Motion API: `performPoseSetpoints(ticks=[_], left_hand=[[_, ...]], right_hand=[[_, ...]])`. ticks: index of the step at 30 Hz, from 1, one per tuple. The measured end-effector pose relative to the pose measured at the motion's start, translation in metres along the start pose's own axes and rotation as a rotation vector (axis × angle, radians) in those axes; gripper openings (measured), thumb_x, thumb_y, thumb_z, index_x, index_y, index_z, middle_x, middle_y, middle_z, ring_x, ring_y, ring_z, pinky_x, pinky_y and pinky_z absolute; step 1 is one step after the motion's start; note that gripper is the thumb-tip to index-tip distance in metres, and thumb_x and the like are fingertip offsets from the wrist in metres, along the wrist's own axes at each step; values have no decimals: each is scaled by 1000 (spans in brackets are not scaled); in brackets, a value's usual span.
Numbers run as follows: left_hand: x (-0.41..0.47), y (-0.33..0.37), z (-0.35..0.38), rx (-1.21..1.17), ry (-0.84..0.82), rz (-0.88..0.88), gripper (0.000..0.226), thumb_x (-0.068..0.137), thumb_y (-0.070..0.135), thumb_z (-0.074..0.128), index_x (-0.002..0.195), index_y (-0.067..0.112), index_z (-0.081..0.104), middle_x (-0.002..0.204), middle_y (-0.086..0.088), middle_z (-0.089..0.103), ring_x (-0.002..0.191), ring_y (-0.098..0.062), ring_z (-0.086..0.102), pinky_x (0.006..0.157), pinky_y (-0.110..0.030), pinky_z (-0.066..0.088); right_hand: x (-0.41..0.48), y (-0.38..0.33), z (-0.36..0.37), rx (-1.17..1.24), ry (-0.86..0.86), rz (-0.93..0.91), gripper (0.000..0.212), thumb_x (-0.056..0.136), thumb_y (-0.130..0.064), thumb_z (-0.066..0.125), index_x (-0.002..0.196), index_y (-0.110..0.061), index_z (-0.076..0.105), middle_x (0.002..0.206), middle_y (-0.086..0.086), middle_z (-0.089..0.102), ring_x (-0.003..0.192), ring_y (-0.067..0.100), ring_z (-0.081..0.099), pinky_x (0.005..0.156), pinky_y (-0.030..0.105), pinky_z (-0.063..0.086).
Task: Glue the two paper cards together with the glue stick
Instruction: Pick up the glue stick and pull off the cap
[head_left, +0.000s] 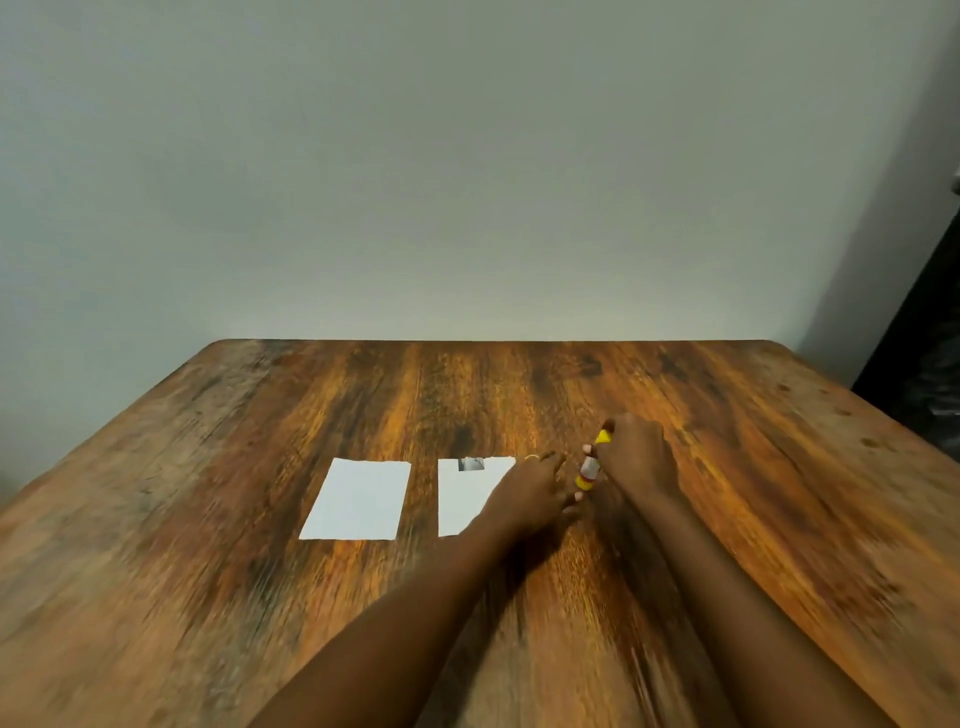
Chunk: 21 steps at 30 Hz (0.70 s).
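Two white paper cards lie side by side on the wooden table (208, 519). The left card (358, 499) is plain and fully visible. The right card (465, 496) has a small dark picture at its top edge, and its right part is hidden under my left hand (530, 493). My left hand is spread over that card's right edge, fingers apart, with a ring on one finger. My right hand (636, 457) grips a glue stick (591, 465) with a yellow cap, white label and red-yellow base, tilted and just off the table to the right of the cards. The image is motion-blurred.
A plain pale wall stands behind the table's far edge. A dark object (919, 364) stands beyond the table's right corner.
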<state>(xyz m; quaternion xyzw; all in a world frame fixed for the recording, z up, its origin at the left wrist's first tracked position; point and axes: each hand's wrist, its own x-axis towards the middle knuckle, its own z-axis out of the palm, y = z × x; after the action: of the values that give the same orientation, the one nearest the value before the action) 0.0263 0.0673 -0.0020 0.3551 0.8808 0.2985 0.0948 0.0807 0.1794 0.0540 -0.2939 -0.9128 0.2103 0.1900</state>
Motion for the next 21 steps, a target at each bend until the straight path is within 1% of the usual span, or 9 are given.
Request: performPoseSetpoints(ticks=[2,4,6,8,10,13,15,18,21], left_hand=[[-6,5,-3,-162,92,25,48,89,39,56,131,16,52,127,-9,62,107,-26,63,95,-36,49],[-12,7,-5,-201,214,11,41,87,39,59,122,17,61,113,-6,70,97,-23,67,84,-30,50],[-17,5,-7,-163,324,-11,36,86,37,62,113,15,67,105,-6,73,88,-19,68,71,-21,47],[-21,2,-12,-139,370,3,32,85,33,64,108,11,70,99,-7,74,82,-18,69,58,-13,38],[-25,-1,-19,-99,359,35,30,84,30,65,105,8,70,93,-10,74,74,-16,66,52,-13,30],[-29,-8,-30,-56,315,41,27,85,25,65,99,3,70,84,-15,73,61,-12,54,57,-22,33],[-31,-13,-37,-102,281,36,27,84,23,65,99,1,71,83,-18,72,61,-16,56,59,-30,39],[-35,-21,-49,-233,201,28,28,84,18,66,103,-2,70,89,-21,73,71,-22,64,70,-36,51],[-38,-31,-61,-335,78,5,28,85,13,65,105,-5,68,97,-22,71,76,-19,66,68,-23,53]], right_hand=[[3,-8,-5,70,-39,10,23,80,-26,70,80,-3,70,78,12,67,74,28,62,57,26,40],[2,-17,-8,139,-79,7,29,79,-31,71,66,-6,66,58,4,57,56,18,52,49,23,32],[1,-26,-7,194,-113,14,33,80,-33,70,67,-3,68,57,4,56,53,17,52,53,26,39],[0,-32,-6,207,-128,12,35,81,-33,68,72,1,70,58,5,58,52,17,53,56,29,44],[-3,-38,-4,188,-148,-9,36,82,-31,66,75,3,71,59,6,59,50,15,50,50,24,36],[-6,-45,-3,229,-189,-76,26,85,-20,64,86,3,73,83,15,71,65,20,60,54,24,37],[-9,-48,-3,295,-197,-142,18,85,-10,63,94,1,73,97,15,72,76,20,62,64,28,44],[-12,-50,-8,341,-292,-266,15,83,-2,62,95,-2,72,96,12,69,79,16,59,68,29,47],[-10,-49,-13,403,-433,-303,20,83,7,58,86,-9,70,89,3,65,81,11,60,59,13,47]])
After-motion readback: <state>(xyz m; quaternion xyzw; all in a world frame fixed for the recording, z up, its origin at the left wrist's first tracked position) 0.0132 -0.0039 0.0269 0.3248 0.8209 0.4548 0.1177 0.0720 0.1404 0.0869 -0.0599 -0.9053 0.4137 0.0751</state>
